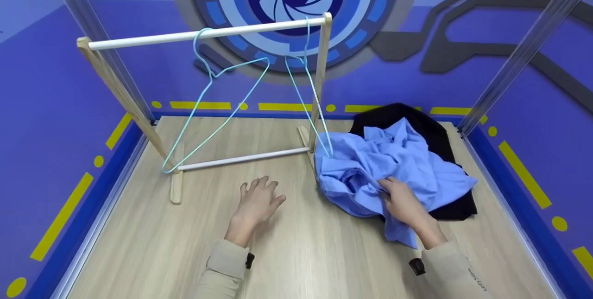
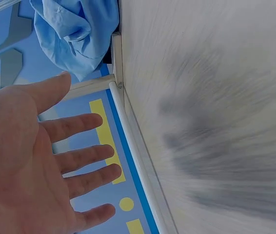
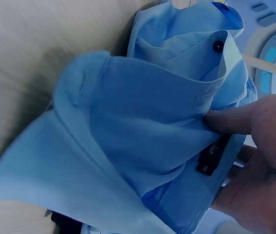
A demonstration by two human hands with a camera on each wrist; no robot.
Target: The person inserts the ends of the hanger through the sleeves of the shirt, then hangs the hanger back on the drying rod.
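Head view: my right hand pinches the blue cloth shirt over black fabric on the wooden counter; my left hand, spread, is empty. Tugging could snag the near turquoise wire hanger.

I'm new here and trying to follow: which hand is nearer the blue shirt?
Right. The right hand pinches the blue shirt; the left hand is apart from it, over the tabletop.

The table bears a rack and black cloth (blue shirt atop)
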